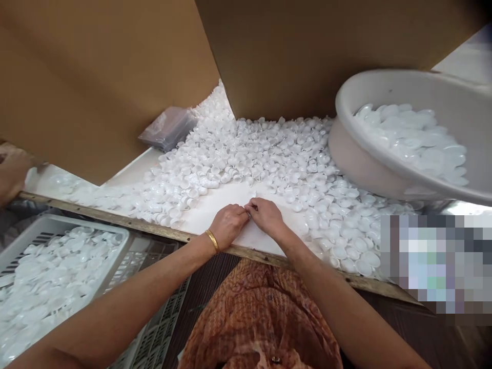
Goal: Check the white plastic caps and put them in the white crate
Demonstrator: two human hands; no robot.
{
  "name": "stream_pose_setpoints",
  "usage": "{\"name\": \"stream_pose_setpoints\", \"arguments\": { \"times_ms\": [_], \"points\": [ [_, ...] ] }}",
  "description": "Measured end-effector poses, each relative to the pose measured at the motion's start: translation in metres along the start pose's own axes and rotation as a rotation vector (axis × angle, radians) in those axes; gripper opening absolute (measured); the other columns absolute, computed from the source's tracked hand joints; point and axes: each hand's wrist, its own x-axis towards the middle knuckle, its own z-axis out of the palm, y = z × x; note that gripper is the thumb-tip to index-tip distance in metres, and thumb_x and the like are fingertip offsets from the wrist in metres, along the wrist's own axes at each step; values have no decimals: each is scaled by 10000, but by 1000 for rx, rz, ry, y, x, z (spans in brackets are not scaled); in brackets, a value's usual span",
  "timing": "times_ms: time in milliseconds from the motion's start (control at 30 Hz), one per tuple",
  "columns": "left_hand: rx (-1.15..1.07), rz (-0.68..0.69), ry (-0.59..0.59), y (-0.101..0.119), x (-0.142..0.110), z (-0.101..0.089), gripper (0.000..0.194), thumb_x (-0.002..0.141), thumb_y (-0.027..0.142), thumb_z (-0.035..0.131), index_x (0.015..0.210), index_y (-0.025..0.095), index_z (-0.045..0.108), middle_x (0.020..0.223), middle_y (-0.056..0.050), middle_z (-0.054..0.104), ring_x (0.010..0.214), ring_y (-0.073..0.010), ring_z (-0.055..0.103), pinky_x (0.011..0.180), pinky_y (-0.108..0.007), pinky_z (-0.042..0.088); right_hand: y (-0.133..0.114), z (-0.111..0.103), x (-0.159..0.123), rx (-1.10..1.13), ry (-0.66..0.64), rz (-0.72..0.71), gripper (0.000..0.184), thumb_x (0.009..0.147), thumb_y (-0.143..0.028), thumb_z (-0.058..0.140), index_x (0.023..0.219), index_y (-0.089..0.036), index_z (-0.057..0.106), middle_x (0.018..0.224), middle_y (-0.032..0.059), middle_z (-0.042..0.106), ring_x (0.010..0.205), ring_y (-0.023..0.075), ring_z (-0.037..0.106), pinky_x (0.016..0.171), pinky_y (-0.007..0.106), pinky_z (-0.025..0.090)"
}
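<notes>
- My left hand (227, 224) and right hand (266, 215) meet fingertip to fingertip on a bare patch of the white table (219, 205), both curled closed around something small at the point where they touch; what it is I cannot tell, as the fingers hide it.
- A gold bangle (212, 240) sits on my left wrist.
- A heap of small white plastic caps (277, 154) spreads over the table behind and to either side of my hands.
- A large white basin (407, 133), tilted and holding more white pieces, stands at the right.
- A grey crate (119, 241) with white pieces sits below the table edge at my left.
- Brown cardboard sheets (115, 77) stand behind the heap; a clear plastic bag (169, 128) lies at their foot.
- Another person's hand (11, 174) shows at the far left edge.
</notes>
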Motion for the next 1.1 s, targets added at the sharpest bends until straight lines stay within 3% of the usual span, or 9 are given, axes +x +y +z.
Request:
{"name": "stream_pose_setpoints", "arguments": {
  "times_ms": [133,267,367,467,567,700,867,1000,1100],
  "points": [
    [-257,-155,22,4,-4,-8,196,841,166,487,740,140,652,772,-70,661,768,-178,587,731,-312,462,6,-1,-7,139,49,-79,166,830,-271,495,788,-207,642,756,-1,655,718,135,569,665,240,398],
    [-809,-636,187,5,-9,-24,128,749,260,598,715,158,666,722,-33,672,694,-154,600,661,-267,471,8,-6,-14,487,152,-42,240,867,-328,440,945,-185,616,806,21,637,637,111,575,610,232,444],
    [-1045,-830,265,6,-6,-36,181,703,314,620,717,141,672,653,-22,656,642,-151,590,632,-264,475,2,-10,-20,778,60,99,287,877,-383,422,934,-158,589,795,48,629,588,114,588,535,231,460],
    [-979,-758,298,11,0,-41,186,714,315,595,723,148,675,675,-18,648,638,-141,576,630,-259,458,-5,-12,-24,1069,-116,174,296,874,-419,442,874,-149,563,784,69,650,617,136,628,585,262,506],
    [-794,-625,343,16,7,-39,175,754,286,551,734,167,678,760,-25,656,706,-142,585,655,-255,444,-6,-14,-26,1184,-189,166,282,851,-414,504,810,-141,564,819,86,663,664,148,649,652,280,524],
    [-676,-562,368,20,14,-36,171,778,248,530,737,175,678,764,-21,661,713,-134,590,660,-246,438,-4,-17,-25,1212,-188,154,262,828,-396,555,794,-136,568,811,89,670,678,145,652,682,279,525],
    [-670,-616,343,16,18,-34,154,769,257,552,709,182,673,716,-8,664,668,-133,593,629,-240,443,-6,-17,-24,1193,-169,167,202,879,-288,468,773,-137,552,775,82,670,670,140,651,675,278,533],
    [-675,-642,320,14,19,-30,157,772,255,548,708,180,670,703,-7,664,661,-135,597,628,-241,442,-10,-17,-24,1112,-180,194,142,857,-149,423,798,-138,551,813,68,664,662,121,647,686,273,544],
    [-573,-583,277,14,20,-27,179,789,217,522,678,176,656,696,-13,651,661,-129,581,637,-242,422,-10,-13,-24,1015,-158,194,123,804,-86,435,824,-140,543,813,51,649,652,114,643,686,271,551]
  ]
}}
